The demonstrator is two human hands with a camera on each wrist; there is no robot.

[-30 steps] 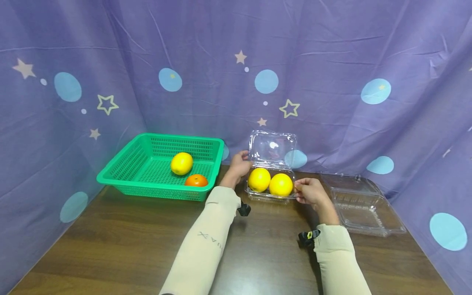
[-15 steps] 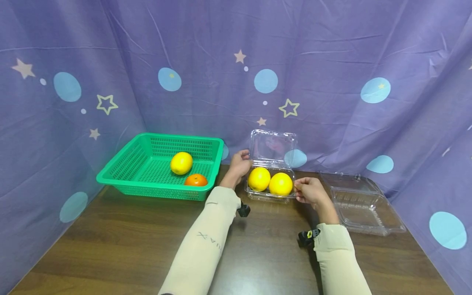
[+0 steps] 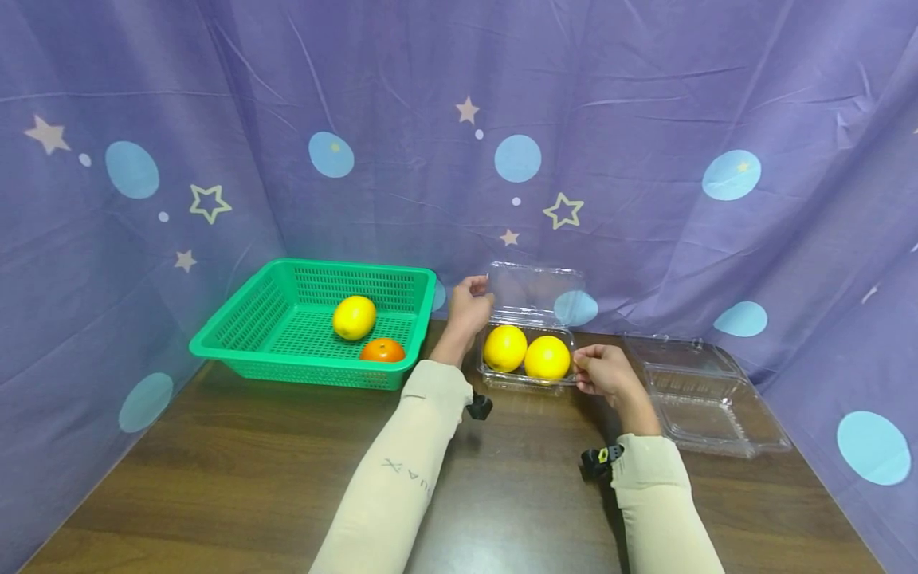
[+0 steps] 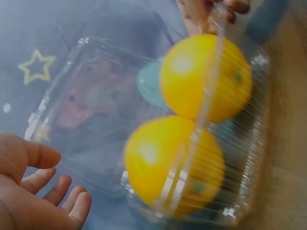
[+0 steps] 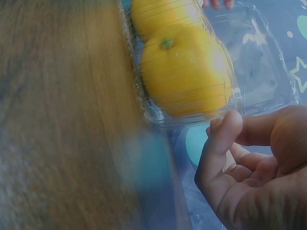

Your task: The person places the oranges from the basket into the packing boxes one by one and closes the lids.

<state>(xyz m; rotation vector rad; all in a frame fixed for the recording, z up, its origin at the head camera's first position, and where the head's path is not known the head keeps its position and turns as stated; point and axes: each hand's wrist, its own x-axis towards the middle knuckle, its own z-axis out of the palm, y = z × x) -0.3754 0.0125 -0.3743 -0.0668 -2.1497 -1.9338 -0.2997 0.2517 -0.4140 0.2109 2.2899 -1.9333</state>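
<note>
A clear plastic clamshell box [image 3: 527, 383] stands at the back of the table with its lid [image 3: 536, 288] raised on the far side. Two round yellow fruits [image 3: 505, 348] lie side by side in its base. My right hand [image 3: 608, 373] pinches the right rim between thumb and forefinger, as the right wrist view shows. Beside the lid's left edge is my left hand [image 3: 469, 309]. In the left wrist view its fingers [image 4: 60, 189] are loosely bent near the lid, with nothing gripped; whether a fingertip touches it I cannot tell.
On the left stands a green basket [image 3: 308, 371] with a yellow fruit [image 3: 355, 318] and an orange fruit [image 3: 382, 351] in it. A second clear box [image 3: 706, 410] lies opened at the right. A purple curtain [image 3: 402, 215] hangs close behind.
My left hand has moved up along the lid's left side. The lid's top edge now sits a little lower in the head view. My right hand stays at the rim.
</note>
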